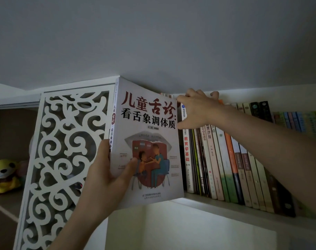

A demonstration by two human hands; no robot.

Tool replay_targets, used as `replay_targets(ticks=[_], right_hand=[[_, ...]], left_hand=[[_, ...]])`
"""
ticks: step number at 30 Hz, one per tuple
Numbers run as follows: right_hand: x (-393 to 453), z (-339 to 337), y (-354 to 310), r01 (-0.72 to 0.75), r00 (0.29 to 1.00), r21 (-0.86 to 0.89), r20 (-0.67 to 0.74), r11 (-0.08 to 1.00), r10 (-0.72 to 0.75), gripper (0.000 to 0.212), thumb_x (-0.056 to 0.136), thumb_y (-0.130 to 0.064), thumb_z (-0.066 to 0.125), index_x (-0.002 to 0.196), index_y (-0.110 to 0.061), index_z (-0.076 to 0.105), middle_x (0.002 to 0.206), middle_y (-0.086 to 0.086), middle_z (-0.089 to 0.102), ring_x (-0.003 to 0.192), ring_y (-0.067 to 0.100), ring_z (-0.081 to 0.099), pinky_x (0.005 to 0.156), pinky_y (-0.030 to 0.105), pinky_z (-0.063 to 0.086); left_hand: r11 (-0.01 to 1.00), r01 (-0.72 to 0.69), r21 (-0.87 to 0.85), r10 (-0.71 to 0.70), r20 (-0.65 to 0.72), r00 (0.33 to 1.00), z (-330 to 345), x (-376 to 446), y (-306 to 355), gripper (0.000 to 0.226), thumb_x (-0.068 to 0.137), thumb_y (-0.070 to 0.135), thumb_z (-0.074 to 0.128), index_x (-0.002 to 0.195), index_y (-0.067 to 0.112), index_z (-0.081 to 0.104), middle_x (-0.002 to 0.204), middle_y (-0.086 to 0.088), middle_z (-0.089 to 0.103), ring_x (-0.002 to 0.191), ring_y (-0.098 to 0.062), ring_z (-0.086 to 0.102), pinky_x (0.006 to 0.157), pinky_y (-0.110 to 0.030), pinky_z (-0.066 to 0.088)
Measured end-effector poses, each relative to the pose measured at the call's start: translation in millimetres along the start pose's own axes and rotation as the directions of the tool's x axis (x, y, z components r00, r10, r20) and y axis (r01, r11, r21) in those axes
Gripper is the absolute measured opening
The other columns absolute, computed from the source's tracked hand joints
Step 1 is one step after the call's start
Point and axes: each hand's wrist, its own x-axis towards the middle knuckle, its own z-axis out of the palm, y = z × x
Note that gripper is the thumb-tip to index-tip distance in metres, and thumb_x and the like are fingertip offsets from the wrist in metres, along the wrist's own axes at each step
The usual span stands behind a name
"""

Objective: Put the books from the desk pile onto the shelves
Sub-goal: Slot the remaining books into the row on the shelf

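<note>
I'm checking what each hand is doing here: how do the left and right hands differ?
The left hand grips the white book near its lower spine, thumb on the cover; the right hand grips no loose book and rests on the tops of the shelved books. The left is low, the right high. Both touch books.

I see both my forearms bare — no sleeves on the left hand (106,175) or right hand (198,109) beside the book (148,123).

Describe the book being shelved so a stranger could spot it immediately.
Find the white shelf with its row of upright books. At the row's left end, the left hand holds a white book. Unlike its neighbours, it shows its front cover: big red-and-black title, cartoon mouth.
</note>
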Motion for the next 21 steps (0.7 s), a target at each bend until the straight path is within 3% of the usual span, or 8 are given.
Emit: replay_targets(ticks=[7,12,16,21], right_hand=[[-2,3,-12,-0.003,0.995,-0.196,-0.099,0.981,-0.017,0.076,0.072,-0.063,0.056,0.131,-0.018,0.042,0.129,0.004,0.044,0.127,0.024,0.038,0.108,0.065,0.019],[-4,9,-17,-0.061,0.986,-0.185,-0.162,0.981,0.031,0.081,0.069,-0.066,0.056,0.13,-0.015,0.044,0.129,0.007,0.045,0.128,0.027,0.038,0.109,0.07,0.013],[-6,9,-15,-0.056,0.986,-0.171,-0.167,0.984,0.027,0.079,0.068,-0.058,0.06,0.131,-0.013,0.042,0.129,0.008,0.044,0.126,0.027,0.039,0.109,0.068,0.018],[-9,12,-13,-0.046,0.987,-0.136,-0.16,0.99,0.023,0.076,0.072,-0.059,0.06,0.13,-0.014,0.041,0.128,0.008,0.046,0.124,0.028,0.041,0.109,0.065,0.022]], left_hand=[[0.998,-0.063,0.006,0.063,0.077,0.995,-10,11,6,0.025,0.086,0.009,0.064,0.103,0.019,0.049,0.093,0.018,0.069,0.084,-0.007,0.072,0.054,-0.023,0.058],[0.995,-0.101,0.011,0.1,0.115,0.988,-20,14,8,0.03,0.083,0.015,0.064,0.108,0.022,0.048,0.098,0.019,0.067,0.089,-0.008,0.071,0.054,-0.025,0.058],[0.998,-0.059,-0.035,0.064,0.18,0.982,-22,24,15,0.033,0.086,0.009,0.063,0.113,0.021,0.049,0.097,0.018,0.069,0.088,-0.007,0.072,0.054,-0.021,0.057],[0.999,-0.027,-0.022,0.03,0.175,0.984,-25,29,16,0.037,0.086,0.013,0.065,0.118,0.023,0.05,0.1,0.009,0.071,0.086,-0.012,0.073,0.056,-0.027,0.059]])
